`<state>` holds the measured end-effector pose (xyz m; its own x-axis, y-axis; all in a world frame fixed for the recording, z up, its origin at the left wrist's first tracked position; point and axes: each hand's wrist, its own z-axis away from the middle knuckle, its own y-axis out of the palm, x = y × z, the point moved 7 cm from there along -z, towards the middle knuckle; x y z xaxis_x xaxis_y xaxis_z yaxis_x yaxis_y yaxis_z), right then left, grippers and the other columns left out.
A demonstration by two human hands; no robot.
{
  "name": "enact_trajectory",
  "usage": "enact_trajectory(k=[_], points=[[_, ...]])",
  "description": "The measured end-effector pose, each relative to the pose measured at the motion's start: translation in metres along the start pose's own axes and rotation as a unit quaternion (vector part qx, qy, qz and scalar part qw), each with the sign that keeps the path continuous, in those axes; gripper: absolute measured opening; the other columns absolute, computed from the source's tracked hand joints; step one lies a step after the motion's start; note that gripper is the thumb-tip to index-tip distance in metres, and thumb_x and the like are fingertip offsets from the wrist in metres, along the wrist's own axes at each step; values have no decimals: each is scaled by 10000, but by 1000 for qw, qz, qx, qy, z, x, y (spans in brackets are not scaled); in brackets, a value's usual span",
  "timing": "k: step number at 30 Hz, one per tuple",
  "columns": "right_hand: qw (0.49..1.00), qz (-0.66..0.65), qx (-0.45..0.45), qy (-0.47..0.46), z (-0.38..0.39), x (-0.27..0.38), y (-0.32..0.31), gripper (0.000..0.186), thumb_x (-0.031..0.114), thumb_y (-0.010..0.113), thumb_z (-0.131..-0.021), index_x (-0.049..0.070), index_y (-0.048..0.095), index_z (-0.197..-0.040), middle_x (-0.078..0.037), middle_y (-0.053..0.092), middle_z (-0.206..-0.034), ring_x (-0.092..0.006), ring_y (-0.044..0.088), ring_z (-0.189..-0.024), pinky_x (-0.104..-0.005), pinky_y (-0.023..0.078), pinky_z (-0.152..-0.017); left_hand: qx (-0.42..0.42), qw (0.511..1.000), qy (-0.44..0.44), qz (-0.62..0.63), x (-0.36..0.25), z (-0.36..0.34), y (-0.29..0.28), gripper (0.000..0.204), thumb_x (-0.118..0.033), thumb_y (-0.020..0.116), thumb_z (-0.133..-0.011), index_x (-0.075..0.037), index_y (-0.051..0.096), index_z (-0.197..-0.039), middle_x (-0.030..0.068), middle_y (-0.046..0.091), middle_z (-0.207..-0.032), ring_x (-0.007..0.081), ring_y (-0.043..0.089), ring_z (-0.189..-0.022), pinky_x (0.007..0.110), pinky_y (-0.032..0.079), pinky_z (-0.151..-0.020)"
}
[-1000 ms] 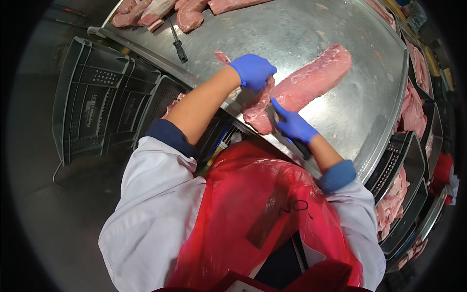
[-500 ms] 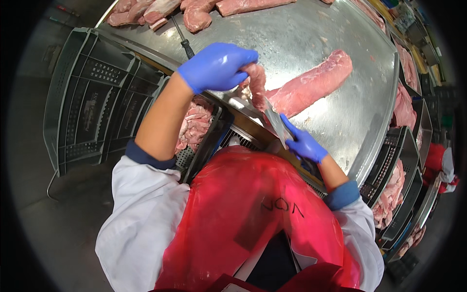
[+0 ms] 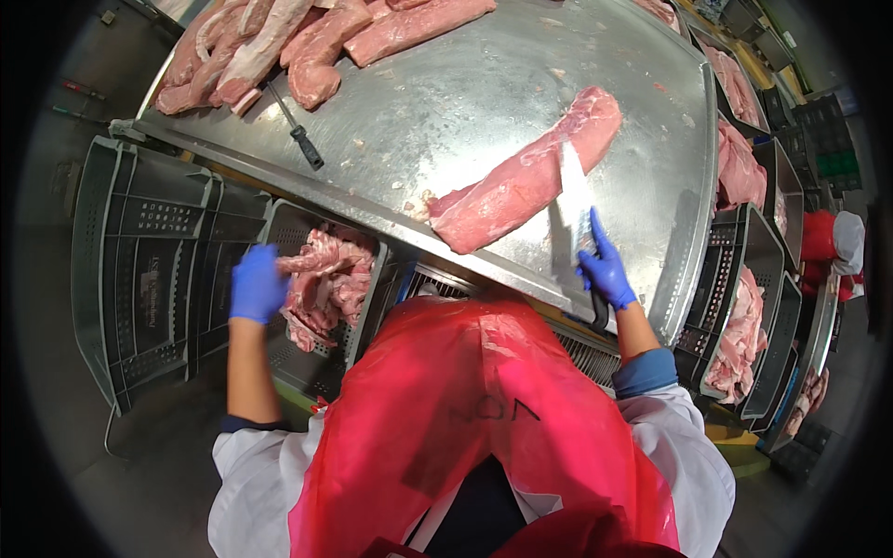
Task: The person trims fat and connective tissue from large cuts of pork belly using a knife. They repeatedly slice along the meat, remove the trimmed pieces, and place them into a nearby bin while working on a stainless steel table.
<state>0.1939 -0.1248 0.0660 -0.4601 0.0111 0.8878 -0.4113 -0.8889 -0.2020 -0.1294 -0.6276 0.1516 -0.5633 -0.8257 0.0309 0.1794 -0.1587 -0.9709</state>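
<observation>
Head view: the right hand, at three o'clock, had its fingers round a knife; the loin lay on the surface at one; whether the left hand, at nine, held meat strips was unclear.

Steel rod with dark handle on the counter, between 10 and 11 o'clock. Pile of pink meat cuts at 11. Tall grey crate at 9, perforated sides. Dark crates from 2 to 4, more meat inside. Slatted metal grate at 4, by the counter edge.
</observation>
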Motion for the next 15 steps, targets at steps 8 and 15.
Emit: enact_trajectory(k=[8, 15], points=[[986, -93, -136, -6, -61, 11, -90, 849, -21, 509, -925, 281, 148, -1631, -34, 590, -785, -102, 540, -557, -266, 476, -447, -37, 982, 151, 108, -384, -128, 41, 1007, -386, 826, -705, 1, 333, -1493, 276, 480, -1410, 406, 500, -1292, 500, 460, -1026], [982, -115, -147, -10, -17, -49, -136, 855, -51, 509, -937, 282, 140, -1632, -9, 566, -804, -75, 534, -569, -223, 460, -446, 199, 836, 106, 499, -361, -226, 87, 805, -246, 785, -688, 57, 473, -1365, 224, 645, -1171, 307, 658, -1059, 413, 533, -957]])
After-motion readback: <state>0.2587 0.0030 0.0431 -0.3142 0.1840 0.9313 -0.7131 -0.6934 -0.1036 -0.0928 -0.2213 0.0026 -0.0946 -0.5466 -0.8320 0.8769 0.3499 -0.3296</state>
